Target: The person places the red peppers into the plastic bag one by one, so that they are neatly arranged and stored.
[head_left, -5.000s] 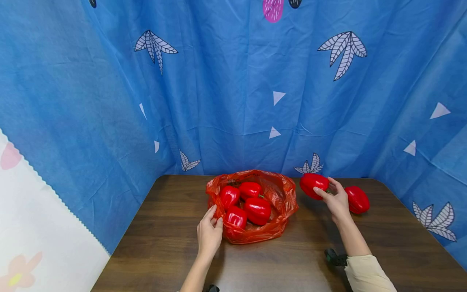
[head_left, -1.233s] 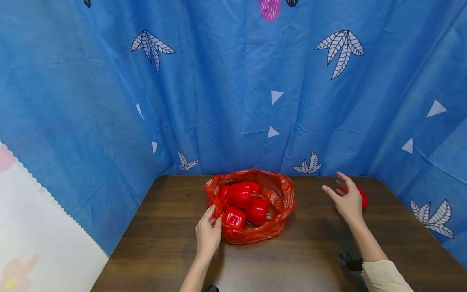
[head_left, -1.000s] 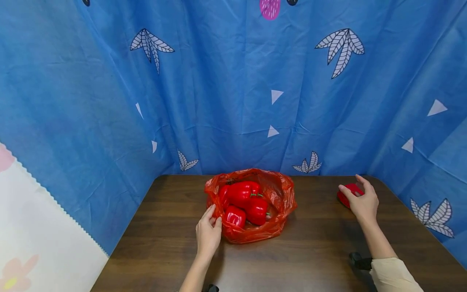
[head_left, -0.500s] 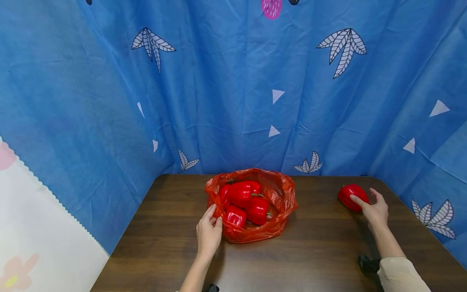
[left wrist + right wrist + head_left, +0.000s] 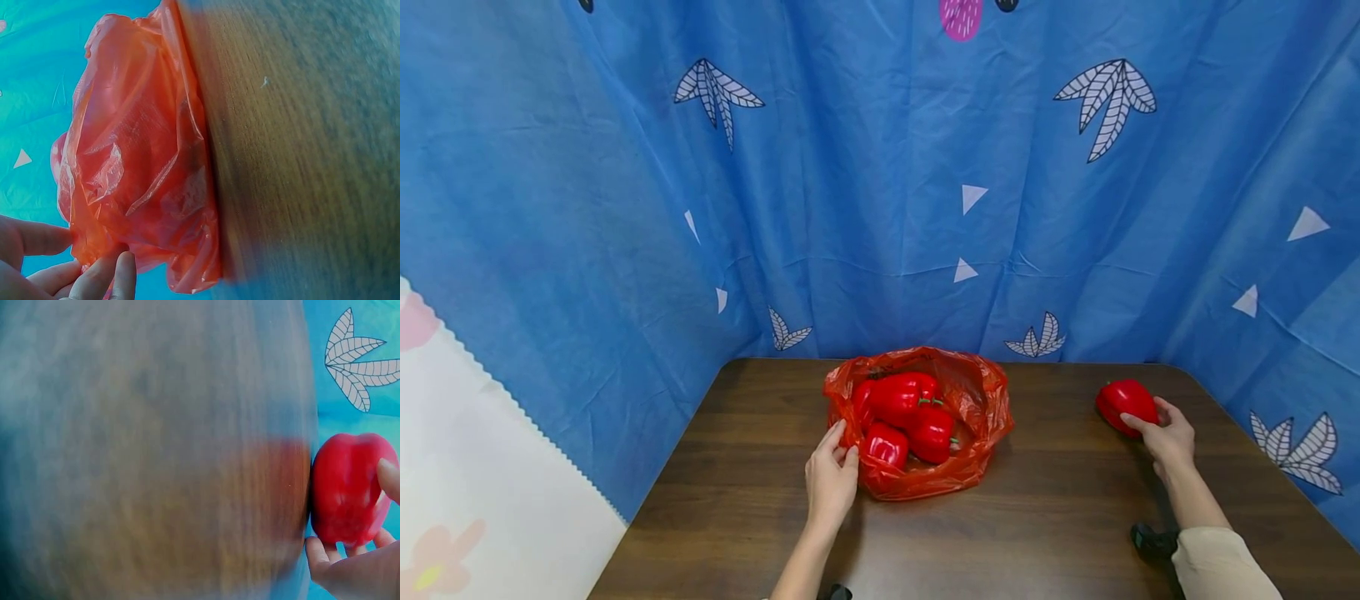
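Note:
An orange-red plastic bag (image 5: 928,487) stands wide-mouthed on the table, holding several glossy red bell peppers (image 5: 897,400). My left hand (image 5: 831,483) pinches the left side of its rim; the left wrist view shows the bag's film (image 5: 137,137) bunched between thumb and fingers. Over at the right, one more red bell pepper (image 5: 1126,406) lies by itself. My right hand (image 5: 1172,437) grips it from its right side. In the right wrist view the thumb lies against the pepper (image 5: 347,487), and the other fingers are partly hidden behind it.
All of this is on a dark wooden table (image 5: 1000,542). A blue patterned curtain (image 5: 880,167) hangs behind it and along both sides. White cloth (image 5: 475,467) with a flower print hangs at the lower left.
A pepper held by my right hand earlier now lies in the bag. That hand has moved right and taken hold of the lone pepper. My left hand has stayed on the rim.

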Demonstrator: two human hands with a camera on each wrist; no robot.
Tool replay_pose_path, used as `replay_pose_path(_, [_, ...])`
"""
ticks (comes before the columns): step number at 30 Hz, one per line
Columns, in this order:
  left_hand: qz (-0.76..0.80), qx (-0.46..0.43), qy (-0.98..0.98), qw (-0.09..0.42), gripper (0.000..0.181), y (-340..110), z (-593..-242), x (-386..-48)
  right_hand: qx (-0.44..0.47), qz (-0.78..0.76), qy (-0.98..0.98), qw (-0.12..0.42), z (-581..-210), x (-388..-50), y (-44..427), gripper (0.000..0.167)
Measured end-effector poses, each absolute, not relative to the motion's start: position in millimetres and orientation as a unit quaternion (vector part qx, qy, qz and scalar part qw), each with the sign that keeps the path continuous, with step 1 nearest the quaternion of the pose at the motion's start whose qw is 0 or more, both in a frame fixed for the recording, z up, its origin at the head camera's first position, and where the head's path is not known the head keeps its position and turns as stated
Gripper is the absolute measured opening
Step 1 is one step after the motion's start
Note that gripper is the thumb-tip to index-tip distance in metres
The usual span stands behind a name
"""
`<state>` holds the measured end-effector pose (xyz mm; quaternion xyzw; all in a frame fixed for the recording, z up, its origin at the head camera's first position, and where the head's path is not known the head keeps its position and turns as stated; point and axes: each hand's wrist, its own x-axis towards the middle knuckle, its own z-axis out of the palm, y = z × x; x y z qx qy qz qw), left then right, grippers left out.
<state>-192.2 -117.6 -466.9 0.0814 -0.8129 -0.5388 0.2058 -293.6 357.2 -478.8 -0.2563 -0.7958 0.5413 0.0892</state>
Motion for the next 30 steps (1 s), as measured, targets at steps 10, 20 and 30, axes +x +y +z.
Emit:
replay_pose_path(10, [-0.536,0.083,-0.814,0.21,0.043,-117,-469,-192,-0.274,0.533,-0.795,0.098,-481,-291,357,0.079])
replay_pose_path(20, [-0.539,0.079,-0.813,0.206,0.044,-117,-467,-191,-0.232,0.533,-0.806,0.117,-461,-287,331,0.077])
replay_pose_path(30, [-0.54,0.08,-0.812,0.206,0.044,-117,-466,-191,-0.125,0.566,-0.8,0.157,-414,-280,270,0.077])
